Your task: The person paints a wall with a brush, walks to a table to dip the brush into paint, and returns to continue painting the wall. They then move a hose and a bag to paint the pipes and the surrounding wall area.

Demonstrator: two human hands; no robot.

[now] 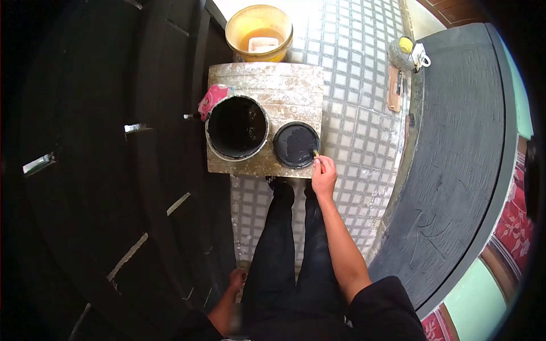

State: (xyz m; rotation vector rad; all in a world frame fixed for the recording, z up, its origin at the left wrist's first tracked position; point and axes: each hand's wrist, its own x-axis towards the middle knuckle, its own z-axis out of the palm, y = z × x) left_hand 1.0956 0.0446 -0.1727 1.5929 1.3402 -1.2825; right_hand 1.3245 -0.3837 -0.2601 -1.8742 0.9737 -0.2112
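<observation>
Over the front edge of a paint-stained wooden board, my right hand (324, 175) is closed around a small paintbrush (316, 153). The brush tip touches the right side of a round shallow lid (296, 145) coated with black paint. Left of the lid stands a bucket (211, 145), dark inside, its pale rim streaked with black. My left hand (238, 278) hangs low at my left side, beside the black-painted panels; it is small in view and its fingers cannot be made out clearly.
The wooden board (284, 85) bears the bucket, lid and a pink packet (213, 101). A yellowish bucket (233, 40) with brown liquid and a white container stands behind. Black panelling (165, 148) rises left; a dark curved surface (455, 142) lies right. The floor (358, 108) is tiled.
</observation>
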